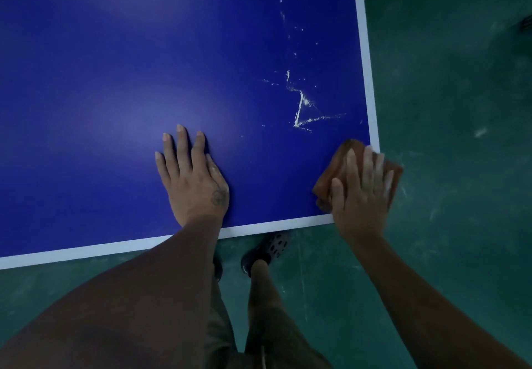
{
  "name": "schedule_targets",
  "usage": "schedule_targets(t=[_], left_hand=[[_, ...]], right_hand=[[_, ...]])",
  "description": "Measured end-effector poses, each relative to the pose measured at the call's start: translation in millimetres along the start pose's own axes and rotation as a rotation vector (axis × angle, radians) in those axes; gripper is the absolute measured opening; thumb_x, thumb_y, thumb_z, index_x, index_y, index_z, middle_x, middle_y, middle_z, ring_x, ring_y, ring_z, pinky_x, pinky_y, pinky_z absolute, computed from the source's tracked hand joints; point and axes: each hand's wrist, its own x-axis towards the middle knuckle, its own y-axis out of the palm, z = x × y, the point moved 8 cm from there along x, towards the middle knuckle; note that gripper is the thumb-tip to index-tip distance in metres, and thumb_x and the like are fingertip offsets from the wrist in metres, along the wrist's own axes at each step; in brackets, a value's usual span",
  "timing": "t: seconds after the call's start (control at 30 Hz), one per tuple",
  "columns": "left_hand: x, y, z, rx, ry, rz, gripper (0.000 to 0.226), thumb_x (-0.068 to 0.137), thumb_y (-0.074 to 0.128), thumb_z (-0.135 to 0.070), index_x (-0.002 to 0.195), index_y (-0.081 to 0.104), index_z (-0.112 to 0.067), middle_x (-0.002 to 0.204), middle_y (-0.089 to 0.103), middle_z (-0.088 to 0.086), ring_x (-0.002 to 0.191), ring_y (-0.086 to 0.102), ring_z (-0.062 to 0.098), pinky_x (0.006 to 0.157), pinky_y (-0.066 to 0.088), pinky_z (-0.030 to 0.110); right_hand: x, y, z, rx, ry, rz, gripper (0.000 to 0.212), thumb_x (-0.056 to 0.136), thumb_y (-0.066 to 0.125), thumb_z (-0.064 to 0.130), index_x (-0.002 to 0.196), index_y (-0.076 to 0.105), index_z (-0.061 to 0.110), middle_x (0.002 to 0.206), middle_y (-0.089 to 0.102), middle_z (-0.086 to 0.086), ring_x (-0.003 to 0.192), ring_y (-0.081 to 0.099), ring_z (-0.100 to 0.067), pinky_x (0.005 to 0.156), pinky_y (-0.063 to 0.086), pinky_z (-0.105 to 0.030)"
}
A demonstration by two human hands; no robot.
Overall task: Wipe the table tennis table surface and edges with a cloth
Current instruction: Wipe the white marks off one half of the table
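Observation:
The blue table tennis table (115, 80) fills the upper left, with a white line along its near edge (115, 249) and right edge (365, 52). A brown folded cloth (334, 170) lies on the table's near right corner and overhangs it slightly. My right hand (361, 190) presses flat on the cloth with straight fingers. My left hand (193, 175) rests flat on the blue surface, fingers spread, holding nothing. White powdery streaks and specks (302, 109) mark the surface just beyond the cloth, running up toward the far end.
A green floor (460, 109) with pale scuffs surrounds the table on the right and near side. My legs and a dark perforated shoe (267, 249) stand below the near edge.

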Motion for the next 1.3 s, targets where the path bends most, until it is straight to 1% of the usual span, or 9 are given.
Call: schedule_targets(t=[0.27, 0.47, 0.53, 0.63, 0.73, 0.87, 1.03, 1.17, 1.3], left_hand=[[1.3, -3.8, 0.3, -0.042, 0.005, -0.077, 0.047, 0.115, 0.046, -0.023, 0.16, 0.053, -0.014, 0.177, 0.034, 0.01, 0.167, 0.022, 0.035, 0.136, 0.014, 0.056], [1.1, -5.1, -0.7, -0.046, -0.01, -0.065, 0.048, 0.113, 0.051, -0.03, 0.159, 0.055, -0.013, 0.176, 0.035, 0.011, 0.167, 0.022, 0.035, 0.136, 0.014, 0.056], [0.9, -3.9, -0.2, -0.037, -0.023, -0.036, 0.051, 0.113, 0.049, -0.034, 0.16, 0.053, -0.015, 0.178, 0.032, 0.009, 0.168, 0.019, 0.033, 0.137, 0.011, 0.055], [0.3, -3.5, -0.8, -0.032, -0.03, -0.017, 0.053, 0.113, 0.048, -0.036, 0.161, 0.052, -0.015, 0.179, 0.03, 0.009, 0.169, 0.017, 0.033, 0.137, 0.01, 0.055], [1.0, -4.6, -2.0, -0.036, -0.038, -0.024, 0.053, 0.112, 0.048, -0.037, 0.161, 0.052, -0.014, 0.179, 0.03, 0.008, 0.169, 0.017, 0.032, 0.137, 0.009, 0.054], [1.0, -4.2, -2.3, -0.023, -0.032, -0.019, 0.053, 0.113, 0.047, -0.037, 0.161, 0.051, -0.015, 0.179, 0.029, 0.008, 0.169, 0.016, 0.032, 0.137, 0.009, 0.054], [1.2, -3.8, -2.0, -0.006, -0.029, -0.016, 0.053, 0.114, 0.048, -0.036, 0.162, 0.049, -0.016, 0.18, 0.027, 0.007, 0.17, 0.013, 0.03, 0.137, 0.008, 0.053], [0.9, -4.5, -2.6, -0.006, -0.026, -0.014, 0.051, 0.115, 0.047, -0.033, 0.163, 0.049, -0.016, 0.18, 0.027, 0.008, 0.17, 0.014, 0.031, 0.137, 0.009, 0.054], [1.3, -5.4, -3.2, 0.0, -0.02, -0.018, 0.05, 0.115, 0.044, -0.032, 0.163, 0.048, -0.017, 0.18, 0.027, 0.008, 0.169, 0.015, 0.031, 0.137, 0.011, 0.055]], right_hand=[[11.9, 12.3, 161.8, 0.119, -0.444, 0.039, 0.063, 0.114, 0.03, 0.054, 0.171, 0.027, 0.026, 0.181, 0.01, -0.007, 0.168, 0.003, -0.03, 0.134, 0.008, -0.059], [77.6, 2.5, 156.4, 0.105, -0.637, -0.017, 0.062, 0.113, 0.036, 0.055, 0.169, 0.032, 0.028, 0.18, 0.018, -0.004, 0.167, 0.01, -0.029, 0.134, 0.01, -0.056], [103.5, -3.2, 112.1, 0.079, -0.539, -0.04, 0.063, 0.113, 0.035, 0.056, 0.169, 0.03, 0.029, 0.18, 0.016, -0.003, 0.167, 0.011, -0.029, 0.134, 0.01, -0.056], [136.3, -14.6, 31.0, 0.047, -0.243, -0.042, 0.064, 0.113, 0.029, 0.056, 0.17, 0.027, 0.026, 0.18, 0.014, -0.006, 0.167, 0.009, -0.034, 0.133, 0.009, -0.061], [142.0, -20.3, -3.3, 0.06, -0.058, -0.007, 0.067, 0.113, 0.023, 0.056, 0.172, 0.022, 0.023, 0.18, 0.008, -0.011, 0.166, 0.003, -0.038, 0.131, 0.007, -0.068], [112.4, -14.0, 44.8, -0.014, -0.174, -0.018, 0.066, 0.114, 0.024, 0.053, 0.172, 0.018, 0.023, 0.181, 0.006, -0.011, 0.167, 0.004, -0.035, 0.132, 0.004, -0.064], [98.3, -5.8, 63.4, 0.06, -0.406, -0.042, 0.063, 0.114, 0.033, 0.054, 0.169, 0.03, 0.024, 0.18, 0.016, -0.007, 0.167, 0.01, -0.032, 0.133, 0.008, -0.062], [111.8, -10.2, 23.1, 0.031, -0.217, -0.044, 0.064, 0.114, 0.028, 0.056, 0.171, 0.025, 0.026, 0.18, 0.014, -0.007, 0.167, 0.009, -0.032, 0.132, 0.008, -0.063], [64.8, -5.5, 15.0, 0.045, -0.089, -0.026, 0.065, 0.114, 0.025, 0.055, 0.171, 0.024, 0.023, 0.18, 0.012, -0.009, 0.167, 0.007, -0.033, 0.132, 0.009, -0.064]])
